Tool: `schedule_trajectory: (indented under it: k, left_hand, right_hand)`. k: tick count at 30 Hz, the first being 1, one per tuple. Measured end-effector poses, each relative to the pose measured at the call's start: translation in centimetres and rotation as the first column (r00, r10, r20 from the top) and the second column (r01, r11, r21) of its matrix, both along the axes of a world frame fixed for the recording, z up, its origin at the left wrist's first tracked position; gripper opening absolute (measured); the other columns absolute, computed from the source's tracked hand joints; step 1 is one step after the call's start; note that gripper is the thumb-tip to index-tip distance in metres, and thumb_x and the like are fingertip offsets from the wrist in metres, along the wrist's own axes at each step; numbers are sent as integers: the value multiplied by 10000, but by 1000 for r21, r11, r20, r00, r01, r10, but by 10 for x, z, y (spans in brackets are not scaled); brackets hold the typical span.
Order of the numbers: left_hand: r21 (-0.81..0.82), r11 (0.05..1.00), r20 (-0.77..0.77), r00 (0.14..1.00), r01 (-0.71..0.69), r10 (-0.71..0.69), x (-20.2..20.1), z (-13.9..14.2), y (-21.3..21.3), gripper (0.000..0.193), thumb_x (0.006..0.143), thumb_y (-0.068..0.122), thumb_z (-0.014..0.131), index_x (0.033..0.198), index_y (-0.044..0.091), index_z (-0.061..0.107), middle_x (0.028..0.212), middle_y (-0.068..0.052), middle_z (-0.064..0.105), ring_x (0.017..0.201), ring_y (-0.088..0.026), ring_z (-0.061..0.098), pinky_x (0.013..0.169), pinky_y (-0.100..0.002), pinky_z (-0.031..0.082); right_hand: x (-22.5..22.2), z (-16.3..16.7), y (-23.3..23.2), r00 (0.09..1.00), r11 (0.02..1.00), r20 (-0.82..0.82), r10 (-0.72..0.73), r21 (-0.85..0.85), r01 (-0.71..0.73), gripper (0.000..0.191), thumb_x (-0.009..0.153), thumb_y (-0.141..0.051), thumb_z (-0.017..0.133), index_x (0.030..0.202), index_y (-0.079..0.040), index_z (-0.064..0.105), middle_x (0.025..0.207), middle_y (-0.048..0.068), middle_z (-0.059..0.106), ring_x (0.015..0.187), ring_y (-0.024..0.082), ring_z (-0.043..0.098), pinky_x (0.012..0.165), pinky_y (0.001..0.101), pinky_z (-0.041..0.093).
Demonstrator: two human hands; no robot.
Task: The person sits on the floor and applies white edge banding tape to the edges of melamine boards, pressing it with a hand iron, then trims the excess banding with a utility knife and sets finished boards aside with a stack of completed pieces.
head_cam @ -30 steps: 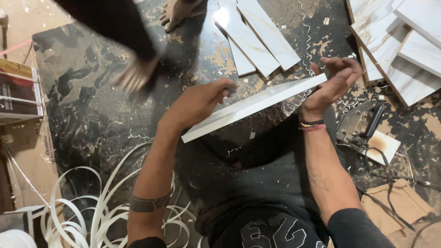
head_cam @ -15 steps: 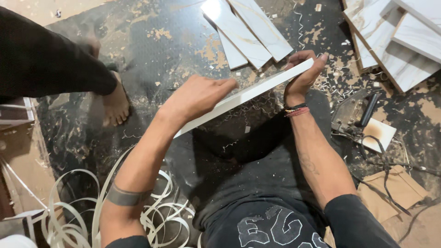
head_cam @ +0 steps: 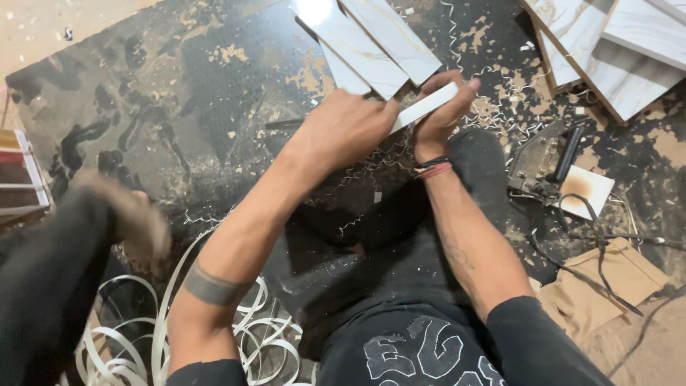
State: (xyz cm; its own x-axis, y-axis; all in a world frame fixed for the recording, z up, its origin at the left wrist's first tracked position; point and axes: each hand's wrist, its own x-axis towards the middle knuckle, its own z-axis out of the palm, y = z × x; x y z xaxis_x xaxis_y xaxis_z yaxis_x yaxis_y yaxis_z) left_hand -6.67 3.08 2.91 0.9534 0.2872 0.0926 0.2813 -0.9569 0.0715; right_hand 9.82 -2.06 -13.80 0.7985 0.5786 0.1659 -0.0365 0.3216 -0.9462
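Over the dark, dust-mottled floor (head_cam: 179, 93), curled white edge-band shavings (head_cam: 136, 336) lie at lower left of the frame. Just above frame centre I hold a flat white strip (head_cam: 429, 106), smooth and straight, its long axis rising toward the upper right. My left hand (head_cam: 346, 129) is clenched over its lower end, my right hand (head_cam: 443, 107) grips its upper end, and marbled boards (head_cam: 371, 43) lie just beyond.

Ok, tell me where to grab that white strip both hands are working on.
Take the white strip at its far end, from the right, as the right hand does. It is long and thin, lying slantwise, and the left hand covers its near stretch; that end alone shows free.
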Motion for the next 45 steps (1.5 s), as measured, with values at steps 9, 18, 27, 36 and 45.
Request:
schedule_trajectory:
  k: [9,18,27,36,45]
  left_hand:
    - [110,986,26,992,123,-126,119,-30,20,50,845,149,707,832,101,700,769,-108,731,761,-313,743,636,-439,572]
    - [-240,938,199,933,-252,301,2,14,3,252,968,206,668,1185,95,603,914,-81,746,885,-301,712,826,-480,478]
    - [-406,801,542,590,-440,598,-110,-18,-53,175,1037,76,659,1211,94,676,1151,-107,725,1091,-276,678,925,-387,548]
    - [-379,823,664,496,-423,560,-109,-38,-62,169,953,119,765,1122,116,764,1055,-40,702,1025,-257,635,921,-419,494]
    - [91,776,549,682,-624,483,-162,-47,-67,612,910,373,823,1363,9,630,1159,-111,644,1066,-267,630,1070,-580,437]
  right_hand:
    - [-24,-2,-12,992,994,-88,92,71,-86,580,1151,-521,228,1051,-41,539,890,93,554,848,169,550,832,333,470]
    - [-12,2,-7,973,979,-118,197,-37,-203,595,1120,-521,247,1329,-22,494,900,187,587,840,217,603,801,363,485]
    - [69,66,-24,797,848,369,479,-429,-311,922,1038,-434,624,1648,35,114,1680,266,342,1568,388,381,1338,461,298]
    - [-37,152,-12,98,557,665,740,-526,-643,733,892,-106,744,1522,51,404,1476,293,540,1407,405,508,1183,465,394]
    - [-30,159,30,383,641,661,645,-196,-742,342,1139,30,655,1381,-76,438,1234,81,765,1072,163,774,894,263,649]
